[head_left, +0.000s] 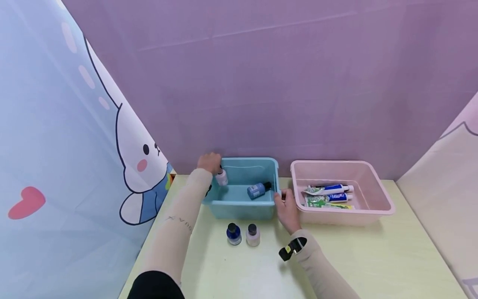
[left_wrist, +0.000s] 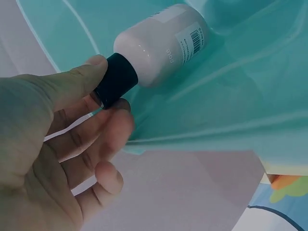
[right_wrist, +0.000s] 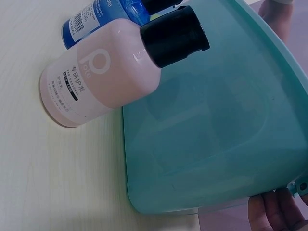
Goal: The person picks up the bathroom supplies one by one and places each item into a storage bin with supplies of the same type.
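Note:
At the back left corner of the teal bin [head_left: 242, 211], my left hand [head_left: 210, 162] reaches over the rim. It pinches the black cap [left_wrist: 117, 79] of a pale pink bottle [left_wrist: 161, 43] between thumb and fingers, the bottle tilted inside the bin. My right hand [head_left: 288, 211] grips the bin's front right corner, its fingers [right_wrist: 274, 209] at the rim. A blue bottle [head_left: 257, 190] with a black cap lies on the bin floor. In front of the bin, a dark blue bottle [head_left: 233, 234] and another pale pink bottle [head_left: 252, 236] stand upright on the table.
To the right stands a pink bin [head_left: 336, 216] with several toothpaste tubes [head_left: 328, 189] inside. A purple cloth wall [head_left: 261, 83] rises behind both bins, and a printed blue cloth [head_left: 56, 145] hangs on the left. Pale wood-grain table [head_left: 231, 278] lies in front.

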A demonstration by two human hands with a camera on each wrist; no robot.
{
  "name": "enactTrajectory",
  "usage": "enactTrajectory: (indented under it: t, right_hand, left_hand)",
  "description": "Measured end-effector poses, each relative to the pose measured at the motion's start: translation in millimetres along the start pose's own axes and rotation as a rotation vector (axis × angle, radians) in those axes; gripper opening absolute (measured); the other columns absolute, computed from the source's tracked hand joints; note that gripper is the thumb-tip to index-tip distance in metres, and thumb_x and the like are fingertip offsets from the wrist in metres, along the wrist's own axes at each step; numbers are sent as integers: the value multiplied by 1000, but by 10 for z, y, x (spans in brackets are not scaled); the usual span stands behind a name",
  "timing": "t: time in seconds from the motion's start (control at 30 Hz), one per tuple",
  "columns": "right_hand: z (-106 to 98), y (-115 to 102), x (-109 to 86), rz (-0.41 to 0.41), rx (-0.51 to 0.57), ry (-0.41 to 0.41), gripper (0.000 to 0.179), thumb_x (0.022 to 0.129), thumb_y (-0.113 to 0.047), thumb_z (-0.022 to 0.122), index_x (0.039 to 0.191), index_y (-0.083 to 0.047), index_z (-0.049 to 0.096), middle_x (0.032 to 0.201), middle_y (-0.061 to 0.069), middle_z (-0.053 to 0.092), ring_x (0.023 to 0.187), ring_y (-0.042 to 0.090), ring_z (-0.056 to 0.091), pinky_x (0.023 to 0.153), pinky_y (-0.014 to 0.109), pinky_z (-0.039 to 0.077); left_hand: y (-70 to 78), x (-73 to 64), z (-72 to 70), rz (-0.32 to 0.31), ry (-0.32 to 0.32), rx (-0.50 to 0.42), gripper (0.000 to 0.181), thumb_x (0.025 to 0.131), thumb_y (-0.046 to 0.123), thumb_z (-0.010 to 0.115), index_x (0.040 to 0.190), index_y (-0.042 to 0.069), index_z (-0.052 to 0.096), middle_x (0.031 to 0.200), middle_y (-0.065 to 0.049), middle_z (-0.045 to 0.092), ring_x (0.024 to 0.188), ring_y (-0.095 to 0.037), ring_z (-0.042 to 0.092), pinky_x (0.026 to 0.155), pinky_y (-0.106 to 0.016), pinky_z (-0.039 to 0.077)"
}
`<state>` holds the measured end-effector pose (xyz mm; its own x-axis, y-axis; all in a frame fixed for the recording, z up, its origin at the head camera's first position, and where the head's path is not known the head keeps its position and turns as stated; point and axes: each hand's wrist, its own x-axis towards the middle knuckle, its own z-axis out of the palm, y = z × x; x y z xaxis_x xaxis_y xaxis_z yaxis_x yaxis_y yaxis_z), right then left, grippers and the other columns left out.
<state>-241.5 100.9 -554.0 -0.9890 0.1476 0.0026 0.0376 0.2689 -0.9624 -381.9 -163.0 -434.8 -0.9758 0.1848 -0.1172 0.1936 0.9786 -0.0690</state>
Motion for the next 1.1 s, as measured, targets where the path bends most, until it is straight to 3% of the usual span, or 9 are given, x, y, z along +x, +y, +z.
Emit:
enactTrajectory:
  t: [0.4,0.63,0.9,1.1]
  right_hand:
    - [17,4,-1,-6,-13,17,32,99,-35,47,115,-8,46,115,11,52,105,25,51,91,40,45]
    - [25,9,12,-16,-4,24,32,99,-35,48,115,-8,46,114,11,52,103,25,51,90,39,45]
    - [20,22,29,-35,5,18,32,99,-36,47,115,-8,46,114,10,50,104,25,50,90,39,45]
    - [19,5,18,-40,4,18,32,99,-34,48,116,-7,46,117,11,51,107,25,51,93,40,46]
  left_hand:
    - [6,97,132,-26,-21,22,6,85,15,68,83,9,67,92,-9,70,78,-22,62,69,-43,54]
    - [65,75,22,-49,51,2,15,92,8,56,80,9,66,82,-8,67,69,-21,60,61,-40,53]
    - [41,57,-12,-30,34,-6,15,93,9,55,82,9,66,84,-8,66,70,-20,58,63,-39,52]
    - [4,16,-5,-21,20,-28,16,93,13,57,78,10,62,76,-5,60,69,-20,54,60,-34,48]
